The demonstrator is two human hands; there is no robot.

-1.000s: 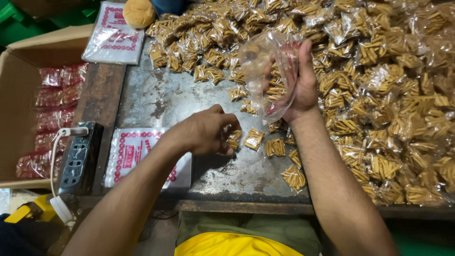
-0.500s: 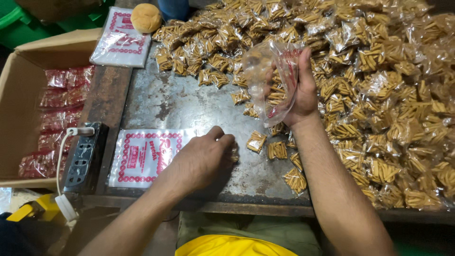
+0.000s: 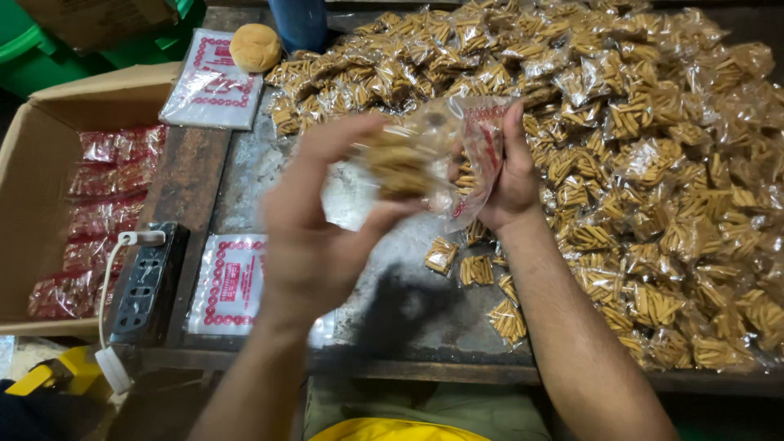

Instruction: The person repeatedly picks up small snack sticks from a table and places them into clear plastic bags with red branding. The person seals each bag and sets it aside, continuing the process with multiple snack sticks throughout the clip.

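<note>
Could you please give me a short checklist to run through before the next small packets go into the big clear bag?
1. Right hand grips the clear bag at its mouth: ok.
2. Left hand holds small snack packets at the bag: ok.
3. Bag mouth open wide enough: cannot tell, blurred.
4. Loose packets on the metal tabletop near the hands: ok.
5. Spare printed bags beside the left forearm: ok.

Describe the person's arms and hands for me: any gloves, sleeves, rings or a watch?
Both are bare. The left hand and right hand wear no gloves, and no ring shows on any visible finger. Both forearms are uncovered down to the bottom edge of the head view, with no sleeve, watch or wristband in sight. The left hand is motion-blurred, so fine detail there cannot be made out.
</note>
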